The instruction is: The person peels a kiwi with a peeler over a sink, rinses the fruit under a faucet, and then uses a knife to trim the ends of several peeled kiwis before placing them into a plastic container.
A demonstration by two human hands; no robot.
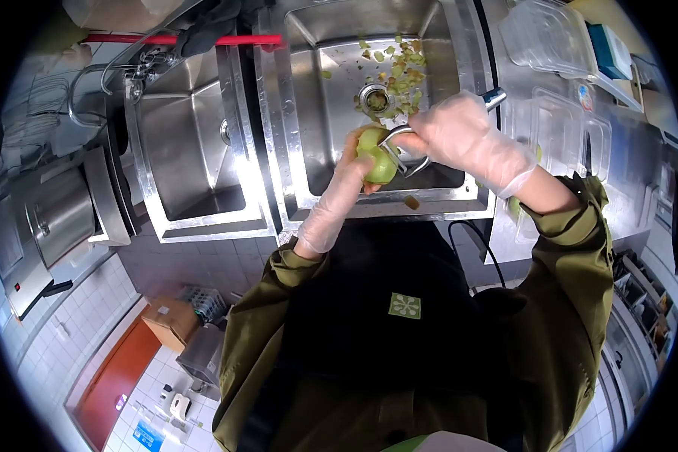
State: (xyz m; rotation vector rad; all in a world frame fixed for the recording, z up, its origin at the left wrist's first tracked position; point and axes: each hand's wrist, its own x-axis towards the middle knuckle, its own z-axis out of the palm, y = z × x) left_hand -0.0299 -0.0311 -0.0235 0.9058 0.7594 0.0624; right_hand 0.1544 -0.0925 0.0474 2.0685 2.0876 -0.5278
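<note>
Above the near side of the sink [325, 90], the left hand [345, 172] is wrapped around a pale green fruit [379, 169], apparently steadying it, while the right hand [456, 137], closed on a metal peeler [391, 136], holds it against the fruit, presumably keeping peelings [415, 76] inside the sink.

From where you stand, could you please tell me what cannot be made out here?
Head view:
Left hand: some fingers hidden behind the green fruit.
Peeler: mid-handle hidden by the right hand.
Drain: inside partly covered by peelings.
Container sticker: too small to read.
</note>
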